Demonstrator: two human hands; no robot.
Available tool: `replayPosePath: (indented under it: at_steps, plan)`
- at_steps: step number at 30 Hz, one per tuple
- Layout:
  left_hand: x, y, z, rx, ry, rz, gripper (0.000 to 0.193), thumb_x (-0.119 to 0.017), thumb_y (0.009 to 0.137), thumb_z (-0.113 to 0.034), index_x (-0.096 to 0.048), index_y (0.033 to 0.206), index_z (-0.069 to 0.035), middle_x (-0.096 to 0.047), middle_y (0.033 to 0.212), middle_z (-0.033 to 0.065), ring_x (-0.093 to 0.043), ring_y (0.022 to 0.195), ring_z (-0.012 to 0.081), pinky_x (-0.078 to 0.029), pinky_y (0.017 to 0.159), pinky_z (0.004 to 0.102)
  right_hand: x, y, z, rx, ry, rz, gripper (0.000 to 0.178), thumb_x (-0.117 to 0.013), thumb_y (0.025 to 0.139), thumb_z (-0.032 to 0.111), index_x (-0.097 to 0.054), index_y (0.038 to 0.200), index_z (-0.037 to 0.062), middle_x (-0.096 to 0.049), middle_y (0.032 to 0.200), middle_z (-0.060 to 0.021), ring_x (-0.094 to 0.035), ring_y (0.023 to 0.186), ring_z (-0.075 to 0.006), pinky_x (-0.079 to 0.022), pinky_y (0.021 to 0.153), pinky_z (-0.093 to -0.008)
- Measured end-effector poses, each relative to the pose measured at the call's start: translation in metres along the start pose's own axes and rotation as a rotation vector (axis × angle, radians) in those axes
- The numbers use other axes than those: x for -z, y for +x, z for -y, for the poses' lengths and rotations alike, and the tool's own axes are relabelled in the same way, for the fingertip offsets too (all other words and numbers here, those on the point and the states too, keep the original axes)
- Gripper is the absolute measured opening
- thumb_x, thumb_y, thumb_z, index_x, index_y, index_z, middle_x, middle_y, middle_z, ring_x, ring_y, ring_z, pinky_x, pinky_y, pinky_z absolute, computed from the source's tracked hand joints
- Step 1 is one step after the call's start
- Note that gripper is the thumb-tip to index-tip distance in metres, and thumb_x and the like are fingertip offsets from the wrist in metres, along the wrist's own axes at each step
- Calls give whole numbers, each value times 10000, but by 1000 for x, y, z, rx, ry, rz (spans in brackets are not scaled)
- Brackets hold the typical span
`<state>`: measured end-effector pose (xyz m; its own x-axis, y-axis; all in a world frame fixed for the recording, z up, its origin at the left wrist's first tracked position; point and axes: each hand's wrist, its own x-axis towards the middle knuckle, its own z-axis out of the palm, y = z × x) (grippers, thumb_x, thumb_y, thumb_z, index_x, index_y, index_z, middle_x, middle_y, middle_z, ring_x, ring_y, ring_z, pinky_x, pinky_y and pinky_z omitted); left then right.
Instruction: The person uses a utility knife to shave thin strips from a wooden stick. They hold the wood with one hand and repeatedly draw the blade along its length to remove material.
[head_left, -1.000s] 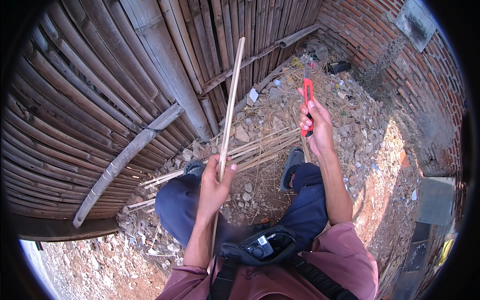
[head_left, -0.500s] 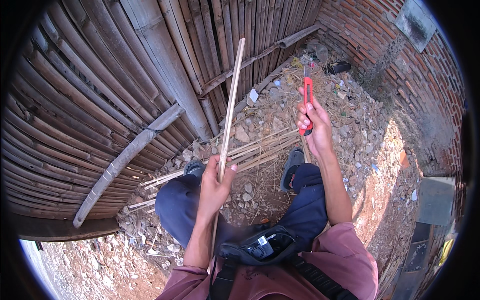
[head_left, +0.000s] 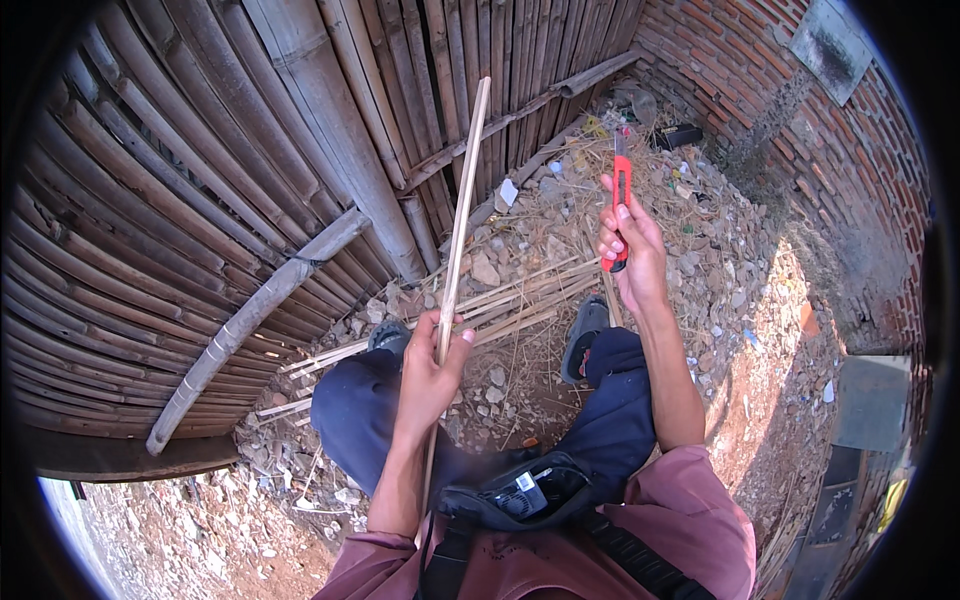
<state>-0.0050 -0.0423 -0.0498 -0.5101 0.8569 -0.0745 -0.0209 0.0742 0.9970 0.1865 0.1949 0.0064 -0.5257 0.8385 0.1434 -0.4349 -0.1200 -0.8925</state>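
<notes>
Left hand, above the rubble, is clamped around a long pale stick, while the right hand, well apart, wraps its fingers around a smaller red knife, blade out.

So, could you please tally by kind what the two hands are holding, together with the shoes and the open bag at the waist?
Red utility knife, in the right hand: 1
Pale wooden strip, in the left hand: 1
Dark grey shoes: 2
Open black bag: 1
Total: 5
</notes>
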Motion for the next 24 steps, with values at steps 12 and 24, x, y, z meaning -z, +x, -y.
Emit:
replayPosePath:
  at_steps: [12,24]
  plan:
    - [0,2,7,-17,-28,3,201,-686,1059,-108,-591,1223,-41,-474,780,-108,-389,718,2,-301,626,219,-4,0,-2,-105,86,58,541,-487,1153,166,-347,1656,24,-483,962,-1,-426,715,-64,-416,660,-241]
    - [1,2,7,6,-29,7,213,-687,1059,-113,-584,1232,-44,-481,787,-103,-394,726,4,-309,635,221,-1,0,-7,-95,42,-25,652,-495,1073,62,-275,1686,101,-581,1098,-78,-500,749,-102,-445,674,-281]
